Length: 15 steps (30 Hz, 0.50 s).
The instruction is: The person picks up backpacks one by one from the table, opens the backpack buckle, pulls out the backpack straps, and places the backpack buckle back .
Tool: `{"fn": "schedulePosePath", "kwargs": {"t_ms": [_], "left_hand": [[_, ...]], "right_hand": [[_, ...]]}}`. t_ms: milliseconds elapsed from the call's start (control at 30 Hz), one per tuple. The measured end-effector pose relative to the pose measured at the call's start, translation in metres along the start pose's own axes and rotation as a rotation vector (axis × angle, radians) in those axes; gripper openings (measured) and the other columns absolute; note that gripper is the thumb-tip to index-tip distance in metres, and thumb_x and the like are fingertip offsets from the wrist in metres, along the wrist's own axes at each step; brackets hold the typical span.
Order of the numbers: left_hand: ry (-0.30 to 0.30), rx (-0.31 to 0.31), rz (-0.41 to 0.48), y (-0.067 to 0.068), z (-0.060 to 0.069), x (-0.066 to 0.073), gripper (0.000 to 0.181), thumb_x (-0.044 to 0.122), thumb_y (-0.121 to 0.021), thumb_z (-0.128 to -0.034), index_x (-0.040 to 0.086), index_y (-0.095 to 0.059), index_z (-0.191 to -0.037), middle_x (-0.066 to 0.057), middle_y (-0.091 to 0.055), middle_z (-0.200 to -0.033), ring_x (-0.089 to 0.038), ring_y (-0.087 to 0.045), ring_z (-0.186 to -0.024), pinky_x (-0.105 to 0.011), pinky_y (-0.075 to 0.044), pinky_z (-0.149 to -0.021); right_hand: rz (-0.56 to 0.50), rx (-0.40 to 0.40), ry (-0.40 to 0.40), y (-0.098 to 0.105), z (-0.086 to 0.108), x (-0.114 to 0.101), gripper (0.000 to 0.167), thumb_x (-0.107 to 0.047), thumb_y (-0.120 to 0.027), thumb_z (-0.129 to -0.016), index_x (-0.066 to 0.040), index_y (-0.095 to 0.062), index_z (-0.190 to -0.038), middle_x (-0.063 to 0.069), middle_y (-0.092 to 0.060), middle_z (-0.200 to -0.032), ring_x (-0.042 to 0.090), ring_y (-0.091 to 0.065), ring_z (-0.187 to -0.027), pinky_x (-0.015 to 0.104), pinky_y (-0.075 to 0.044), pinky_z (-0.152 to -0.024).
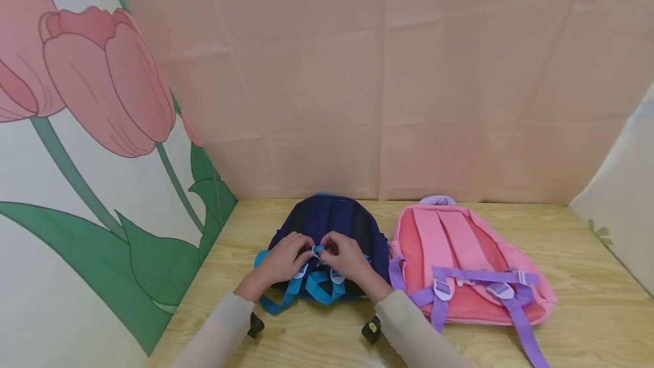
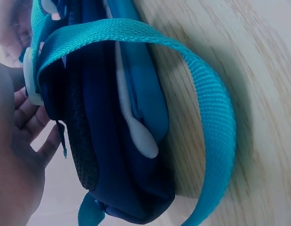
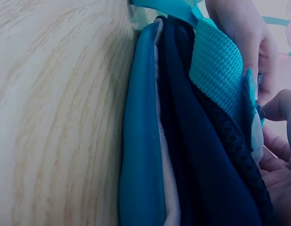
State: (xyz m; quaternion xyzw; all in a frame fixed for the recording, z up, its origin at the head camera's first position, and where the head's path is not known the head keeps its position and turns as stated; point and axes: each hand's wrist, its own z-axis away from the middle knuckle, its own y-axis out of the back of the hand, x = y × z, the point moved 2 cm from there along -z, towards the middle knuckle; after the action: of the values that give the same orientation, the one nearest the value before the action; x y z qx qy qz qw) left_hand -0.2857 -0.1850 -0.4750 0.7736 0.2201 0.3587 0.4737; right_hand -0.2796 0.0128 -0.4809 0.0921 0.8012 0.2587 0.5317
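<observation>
To the right of the navy backpack (image 1: 329,214) a pink backpack (image 1: 426,237) takes up the table (image 1: 577,277), so close that the head view does not tell whether their sides touch. It leans askew, back panel up, with purple straps (image 1: 482,275) across its lower part and one end trailing toward the near edge. A plain pinkish cloth (image 1: 306,72) stands behind both, and a tulip-printed wall (image 1: 107,72) rises on the left. Loose blue webbing (image 1: 292,294) loops out below the fingers, near two pale buckles (image 1: 301,271); in the left wrist view one band arches out past the bag's side, and in the right wrist view another covers part of the fingers' work. A black wrist camera (image 1: 372,329) sits under each forearm. The navy backpack lies on the table, left of the pink one and straight ahead of the person, shoulder straps upward, top toward the cloth and bottom toward the person; its long axis runs away from the person. Above its middle, the left hand (image 1: 290,255) and right hand (image 1: 347,255) meet, thumbs and fingertips pinching a short blue strap (image 1: 319,250); which part each one has cannot be told.
</observation>
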Motion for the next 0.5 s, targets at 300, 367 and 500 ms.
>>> {"fn": "schedulePosePath", "kwargs": {"t_ms": [300, 367, 500], "left_hand": [[0.001, -0.006, 0.005, -0.0003, 0.0004, 0.0017, 0.016, 0.021, -0.061, -0.1026, 0.011, -0.065, -0.115, 0.000, -0.065, -0.109, -0.014, -0.056, -0.100, -0.036, -0.050, -0.090], [0.001, -0.005, 0.002, -0.0005, 0.0003, 0.0018, 0.016, 0.022, -0.061, -0.1027, 0.012, -0.065, -0.115, 0.000, -0.065, -0.109, -0.014, -0.056, -0.101, -0.036, -0.050, -0.090], [-0.001, -0.004, 0.000, -0.0007, -0.0002, 0.0017, 0.017, 0.023, -0.061, -0.1029, 0.012, -0.065, -0.115, 0.000, -0.065, -0.109, -0.014, -0.056, -0.101, -0.036, -0.050, -0.090]], "right_hand": [[0.018, -0.023, 0.006, -0.0001, -0.0010, -0.0015, 0.009, -0.016, -0.071, -0.093, -0.013, -0.069, -0.101, -0.003, -0.066, -0.090, 0.009, -0.061, -0.078, 0.024, -0.052, -0.070], [0.036, -0.018, 0.003, -0.0002, -0.0007, -0.0008, 0.008, -0.015, -0.071, -0.092, -0.013, -0.068, -0.099, -0.003, -0.065, -0.089, 0.009, -0.060, -0.077, 0.024, -0.052, -0.070], [0.040, -0.006, -0.006, 0.0002, 0.0008, -0.0004, 0.007, -0.013, -0.071, -0.091, -0.013, -0.068, -0.098, -0.003, -0.064, -0.088, 0.010, -0.060, -0.077, 0.024, -0.051, -0.069]]}}
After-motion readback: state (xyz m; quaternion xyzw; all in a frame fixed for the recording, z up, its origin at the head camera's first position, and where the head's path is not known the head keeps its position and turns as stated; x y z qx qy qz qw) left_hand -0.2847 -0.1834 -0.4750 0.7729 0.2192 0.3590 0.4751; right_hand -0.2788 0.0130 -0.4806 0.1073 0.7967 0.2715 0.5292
